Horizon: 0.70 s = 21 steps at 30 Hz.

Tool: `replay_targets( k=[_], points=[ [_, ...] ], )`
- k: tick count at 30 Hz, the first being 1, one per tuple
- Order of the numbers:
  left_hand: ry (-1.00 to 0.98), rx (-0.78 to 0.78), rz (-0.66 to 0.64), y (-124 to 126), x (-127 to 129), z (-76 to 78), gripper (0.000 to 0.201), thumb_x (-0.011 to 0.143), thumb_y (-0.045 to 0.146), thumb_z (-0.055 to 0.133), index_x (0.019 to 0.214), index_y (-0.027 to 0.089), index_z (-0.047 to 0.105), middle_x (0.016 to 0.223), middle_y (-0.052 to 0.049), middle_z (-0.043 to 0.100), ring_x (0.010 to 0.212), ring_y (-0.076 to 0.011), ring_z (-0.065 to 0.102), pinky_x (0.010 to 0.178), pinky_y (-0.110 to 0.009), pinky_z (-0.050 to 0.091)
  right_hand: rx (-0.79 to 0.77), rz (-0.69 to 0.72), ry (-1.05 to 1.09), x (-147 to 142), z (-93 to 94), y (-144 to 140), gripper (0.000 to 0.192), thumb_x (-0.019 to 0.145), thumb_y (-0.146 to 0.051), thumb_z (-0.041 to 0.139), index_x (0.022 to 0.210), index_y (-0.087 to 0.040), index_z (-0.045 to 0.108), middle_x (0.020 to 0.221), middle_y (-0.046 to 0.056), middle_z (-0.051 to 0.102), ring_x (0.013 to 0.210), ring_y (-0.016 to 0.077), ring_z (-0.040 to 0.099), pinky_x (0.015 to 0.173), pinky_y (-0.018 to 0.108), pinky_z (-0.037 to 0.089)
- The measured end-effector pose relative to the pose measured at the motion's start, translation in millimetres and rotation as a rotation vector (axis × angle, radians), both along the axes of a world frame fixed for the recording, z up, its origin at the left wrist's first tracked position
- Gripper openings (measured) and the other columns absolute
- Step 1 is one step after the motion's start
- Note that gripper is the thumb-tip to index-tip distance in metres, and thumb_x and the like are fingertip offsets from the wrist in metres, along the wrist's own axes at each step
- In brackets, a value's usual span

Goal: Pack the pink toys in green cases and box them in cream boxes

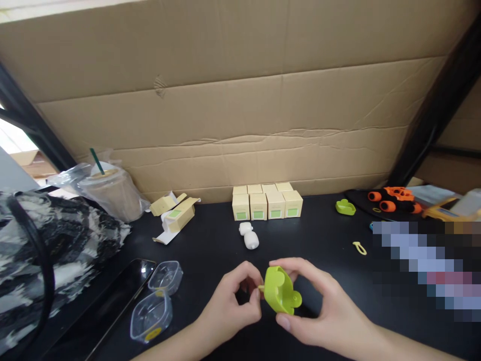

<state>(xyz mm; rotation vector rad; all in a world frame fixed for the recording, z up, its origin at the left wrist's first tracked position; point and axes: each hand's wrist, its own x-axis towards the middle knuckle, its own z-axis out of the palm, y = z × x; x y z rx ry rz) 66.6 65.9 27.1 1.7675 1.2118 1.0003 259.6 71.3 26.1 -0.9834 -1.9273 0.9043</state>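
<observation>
— Both hands share the grip, don't they?

— Yes. From the head view, the right hand (319,306) pinches a lime-green plastic piece (280,290) between thumb and fingers, low and near the front edge of the black table (319,235). The left hand (231,303) closes its fingertips on a small yellowish tab at the piece's left side.

— And the containers?

— A clear clamshell case (158,301) lies open to the left; a small yellow bit shows in its nearer half. A lidded iced drink (110,193) with a green straw stands inside a clear bag at the back left.

— The boxes?

— Closed cream boxes (267,200) stand in rows against the cardboard wall (240,100). One opened box (176,215) lies tipped over, left of them. A white object (248,235) lies loose in front of the rows, and a second green piece (345,207) sits further right.
</observation>
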Motion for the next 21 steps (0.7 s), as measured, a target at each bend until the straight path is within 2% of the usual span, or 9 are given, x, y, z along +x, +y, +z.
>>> replay_targets(
  k=[4,7,8,11,13,15,18,20,21],
  points=[
    [-0.015,-0.018,0.008,0.6,-1.7,-0.2,0.010,0.067,0.010,0.050,0.067,0.020,0.049,0.064,0.005,0.049,0.061,-0.0114,0.047,0.061,-0.024,0.037,0.130,0.085,-0.065,1.9,-1.0,3.8,0.057,0.066,-0.015,0.069,0.120,-0.027,0.054,0.096,0.002,0.066,0.087,0.0209,0.062,0.080,0.033,0.050],
    [-0.162,-0.107,-0.006,3.6,-2.0,-3.9,0.004,0.073,0.018,0.053,0.075,0.020,0.051,0.064,0.005,0.052,0.059,-0.0107,0.050,0.058,-0.023,0.038,0.226,0.115,-0.119,3.2,-1.8,9.0,0.058,0.070,-0.014,0.066,0.125,-0.028,0.051,0.110,0.004,0.066,0.098,0.0227,0.062,0.085,0.034,0.050],
    [-0.239,-0.159,-0.022,4.6,-2.0,-5.7,0.008,0.077,0.024,0.053,0.084,0.020,0.053,0.064,0.004,0.055,0.057,-0.0110,0.053,0.057,-0.023,0.039,0.250,0.117,-0.133,3.7,-2.1,10.9,0.058,0.072,-0.013,0.065,0.126,-0.028,0.050,0.114,0.004,0.065,0.101,0.0232,0.062,0.087,0.034,0.049],
    [-0.443,-0.330,-0.092,5.4,-0.7,-9.6,0.049,0.080,0.050,0.052,0.117,0.018,0.046,0.063,0.000,0.065,0.053,-0.0162,0.061,0.049,-0.024,0.042,0.302,0.124,-0.155,5.4,-2.9,15.9,0.059,0.077,-0.014,0.062,0.132,-0.028,0.045,0.121,0.005,0.063,0.108,0.0230,0.060,0.091,0.035,0.048],
    [-0.505,-0.427,-0.126,3.0,1.5,-8.8,0.068,0.076,0.061,0.054,0.125,0.015,0.043,0.067,-0.004,0.068,0.058,-0.0198,0.066,0.050,-0.025,0.045,0.317,0.141,-0.163,6.5,-2.7,17.5,0.060,0.080,-0.013,0.060,0.135,-0.030,0.042,0.125,0.004,0.061,0.112,0.0221,0.058,0.094,0.035,0.046],
    [-0.542,-0.490,-0.150,-1.3,4.4,-5.3,0.066,0.076,0.060,0.059,0.123,0.014,0.050,0.079,-0.008,0.071,0.066,-0.0191,0.068,0.058,-0.027,0.049,0.297,0.166,-0.170,6.8,-1.1,17.2,0.061,0.081,-0.013,0.059,0.136,-0.032,0.041,0.127,0.003,0.059,0.114,0.0214,0.056,0.097,0.036,0.045],
    [-0.609,-0.512,-0.171,-7.1,7.3,0.5,0.048,0.081,0.048,0.063,0.116,0.014,0.060,0.098,-0.011,0.070,0.077,-0.0159,0.067,0.074,-0.029,0.051,0.197,0.192,-0.147,5.5,2.8,15.8,0.068,0.077,-0.014,0.064,0.138,-0.031,0.037,0.133,0.004,0.053,0.116,0.0213,0.054,0.099,0.036,0.044],
    [-0.652,-0.493,-0.153,-8.7,7.3,2.1,0.046,0.081,0.044,0.065,0.117,0.017,0.061,0.102,-0.009,0.070,0.081,-0.0158,0.066,0.077,-0.029,0.051,0.077,0.166,-0.091,4.0,4.2,16.4,0.069,0.074,-0.017,0.068,0.134,-0.027,0.038,0.131,0.007,0.051,0.109,0.0202,0.058,0.093,0.034,0.048],
    [-0.664,-0.484,-0.128,-8.9,6.9,2.2,0.046,0.080,0.043,0.066,0.118,0.018,0.060,0.102,-0.009,0.069,0.082,-0.0161,0.066,0.078,-0.029,0.051,0.003,0.144,-0.054,3.3,3.9,17.4,0.063,0.073,-0.020,0.069,0.129,-0.024,0.041,0.125,0.008,0.054,0.101,0.0191,0.060,0.087,0.033,0.051]
  ],
)
